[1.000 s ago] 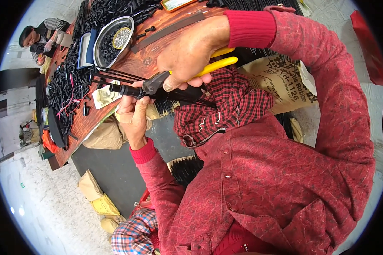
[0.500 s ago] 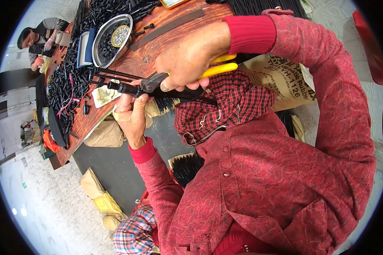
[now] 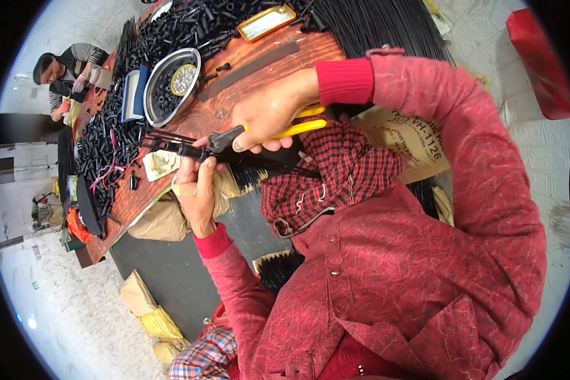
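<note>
My right hand [image 3: 269, 115] is closed round the yellow handles of a pair of pliers [image 3: 305, 128]. The dark jaws point left and meet a black tubular fitting, at or just beside its right end. That fitting [image 3: 190, 151] is pinched between the thumb and fingers of my left hand [image 3: 196, 190], which has a tan strip wrapped on a finger. Thin black rods [image 3: 282, 166] run from the grip to the right, over a red-and-black checked cloth [image 3: 342, 168] on my lap. More rod ends stick out left of the fitting. Whether the jaws squeeze it is hidden.
Heaps of small black parts [image 3: 98, 155] cover the wooden table [image 3: 218, 117]. On it stand a metal bowl [image 3: 149, 104] with a dish of silvery bits [image 3: 183, 80], a flat bar [image 3: 250, 71] and an orange-rimmed tray [image 3: 244, 31]. Black rods [image 3: 380, 28] lie beyond; another person [image 3: 66, 76] sits far left.
The view has tilted, so the table sits lower in the picture. My right hand and the pliers' handles have come slightly left and down. Both hands keep their hold.
</note>
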Tool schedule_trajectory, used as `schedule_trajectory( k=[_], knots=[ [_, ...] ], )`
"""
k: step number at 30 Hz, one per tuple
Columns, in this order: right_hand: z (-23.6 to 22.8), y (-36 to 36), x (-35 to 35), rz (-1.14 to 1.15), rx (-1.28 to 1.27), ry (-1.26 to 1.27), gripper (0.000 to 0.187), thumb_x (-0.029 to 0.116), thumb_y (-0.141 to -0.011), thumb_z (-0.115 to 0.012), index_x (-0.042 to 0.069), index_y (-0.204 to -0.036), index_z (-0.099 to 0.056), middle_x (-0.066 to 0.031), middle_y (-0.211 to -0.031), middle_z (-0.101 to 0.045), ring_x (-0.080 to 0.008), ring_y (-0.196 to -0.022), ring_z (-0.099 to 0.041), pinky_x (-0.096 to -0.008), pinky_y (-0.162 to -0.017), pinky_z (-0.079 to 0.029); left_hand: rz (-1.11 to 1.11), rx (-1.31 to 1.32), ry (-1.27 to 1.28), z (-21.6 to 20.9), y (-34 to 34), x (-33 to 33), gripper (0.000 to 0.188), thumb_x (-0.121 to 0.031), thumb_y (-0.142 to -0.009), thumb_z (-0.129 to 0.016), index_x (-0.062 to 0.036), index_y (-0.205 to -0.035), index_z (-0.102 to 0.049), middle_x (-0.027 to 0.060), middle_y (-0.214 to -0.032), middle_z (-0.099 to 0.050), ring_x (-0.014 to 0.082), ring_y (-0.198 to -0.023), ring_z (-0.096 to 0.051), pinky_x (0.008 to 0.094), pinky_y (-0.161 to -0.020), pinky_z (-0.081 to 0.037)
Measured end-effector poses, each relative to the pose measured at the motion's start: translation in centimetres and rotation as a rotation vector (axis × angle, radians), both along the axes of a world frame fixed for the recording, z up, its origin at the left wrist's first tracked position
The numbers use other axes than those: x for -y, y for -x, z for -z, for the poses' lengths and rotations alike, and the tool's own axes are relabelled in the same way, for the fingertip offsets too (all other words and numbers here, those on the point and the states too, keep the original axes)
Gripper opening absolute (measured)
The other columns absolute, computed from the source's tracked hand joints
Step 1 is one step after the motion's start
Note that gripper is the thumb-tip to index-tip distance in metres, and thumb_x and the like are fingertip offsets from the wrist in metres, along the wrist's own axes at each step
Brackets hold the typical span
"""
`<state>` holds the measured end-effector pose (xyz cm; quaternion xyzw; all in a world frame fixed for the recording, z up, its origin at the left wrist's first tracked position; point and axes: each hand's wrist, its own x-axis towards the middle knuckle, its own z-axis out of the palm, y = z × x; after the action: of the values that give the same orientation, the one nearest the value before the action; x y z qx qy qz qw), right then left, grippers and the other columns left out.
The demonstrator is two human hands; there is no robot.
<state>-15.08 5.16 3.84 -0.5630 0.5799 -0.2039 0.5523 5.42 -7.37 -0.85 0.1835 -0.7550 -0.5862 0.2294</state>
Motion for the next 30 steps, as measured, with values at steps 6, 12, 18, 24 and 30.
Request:
schedule_trajectory(
  k=[6, 12, 18, 24, 30],
  knots=[
    [7.1, 5.5, 1.2, 0.185, -0.989, 0.472, 0.041, 0.038, -0.085, -0.064, 0.008, -0.113, -0.064, -0.0206, -0.083, -0.068, -0.038, -0.081, -0.067, -0.0481, -0.069, -0.052, -0.14, -0.197, -0.021, 1.8, -1.2, 0.1, 0.032, -0.007, -0.094, -0.058, 0.0033, -0.123, -0.056, 0.0104, -0.099, -0.067, 0.009, -0.075, -0.057, 0.0219, -0.069, -0.048],
    [12.9, 8.2, 2.0, 0.341, -1.33, 0.636, 0.041, 0.034, -0.076, -0.073, 0.007, -0.105, -0.063, -0.0128, -0.097, -0.064, -0.0308, -0.087, -0.065, -0.0455, -0.074, -0.05, -0.21, -0.323, 0.233, -2.2, -2.9, -1.0, 0.034, -0.009, -0.093, -0.059, 0.0043, -0.124, -0.055, 0.0143, -0.097, -0.068, 0.013, -0.073, -0.059, 0.0238, -0.065, -0.049],
    [12.8, 4.4, -2.9, 0.449, -1.009, 0.921, 0.022, 0.024, -0.083, -0.066, 0.011, -0.101, -0.064, -0.0072, -0.096, -0.064, -0.0287, -0.087, -0.063, -0.0437, -0.074, -0.049, -0.402, -0.429, 0.238, -4.3, -10.2, 3.4, 0.04, -0.02, -0.097, -0.058, 0.0083, -0.125, -0.052, 0.0149, -0.102, -0.067, 0.0069, -0.065, -0.052, 0.0193, -0.061, -0.046],
    [19.0, 0.6, -11.4, 0.377, -0.467, 0.473, 0.02, 0.018, -0.088, -0.058, 0.011, -0.105, -0.066, -0.0082, -0.101, -0.065, -0.028, -0.098, -0.063, -0.0393, -0.081, -0.052, -0.445, -0.322, 0.192, -4.4, -14.6, 5.3, 0.042, -0.02, -0.096, -0.059, 0.007, -0.127, -0.051, 0.0162, -0.103, -0.067, 0.0116, -0.071, -0.055, 0.0222, -0.063, -0.046],
    [26.8, -3.9, -9.5, 0.325, -0.35, 0.619, 0.031, 0.016, -0.083, -0.061, 0.01, -0.113, -0.063, -0.0105, -0.106, -0.065, -0.0303, -0.099, -0.063, -0.0421, -0.08, -0.052, -0.356, -0.28, 0.433, -6.6, -9.1, 0.4, 0.04, -0.02, -0.097, -0.057, 0.0068, -0.126, -0.051, 0.0171, -0.101, -0.067, 0.0201, -0.088, -0.064, 0.0268, -0.073, -0.052]
  ],
)
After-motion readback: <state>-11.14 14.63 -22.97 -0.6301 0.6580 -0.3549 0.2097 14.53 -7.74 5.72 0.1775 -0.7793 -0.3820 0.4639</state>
